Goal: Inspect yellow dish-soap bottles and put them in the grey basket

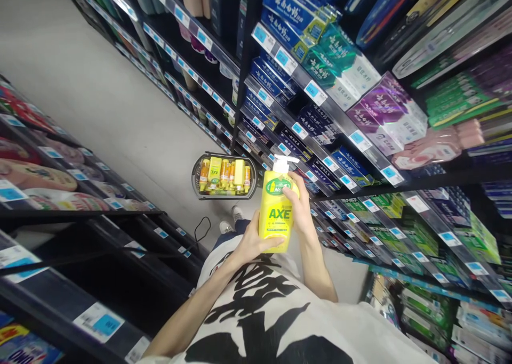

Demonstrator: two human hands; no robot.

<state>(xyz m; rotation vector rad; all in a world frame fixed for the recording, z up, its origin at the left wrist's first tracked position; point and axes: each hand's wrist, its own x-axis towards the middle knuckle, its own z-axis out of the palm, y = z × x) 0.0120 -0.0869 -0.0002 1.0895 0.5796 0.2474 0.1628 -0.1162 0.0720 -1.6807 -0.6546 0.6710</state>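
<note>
I hold a yellow AXE pump bottle (276,210) with a white pump head upright in front of my chest. My left hand (252,240) is wrapped round its lower left side and base. My right hand (301,207) grips its right side, fingers curled over the upper part near the green label. Beyond the bottle, a dark shopping basket (197,178) stands on the floor, filled with several yellow and orange bottles.
I stand in a narrow shop aisle with a grey floor (100,97). Shelves (340,119) of boxed toothpaste with blue price tags rise on the right. Dark shelves (80,215) with packaged goods line the left. My shoes (232,220) show below the basket.
</note>
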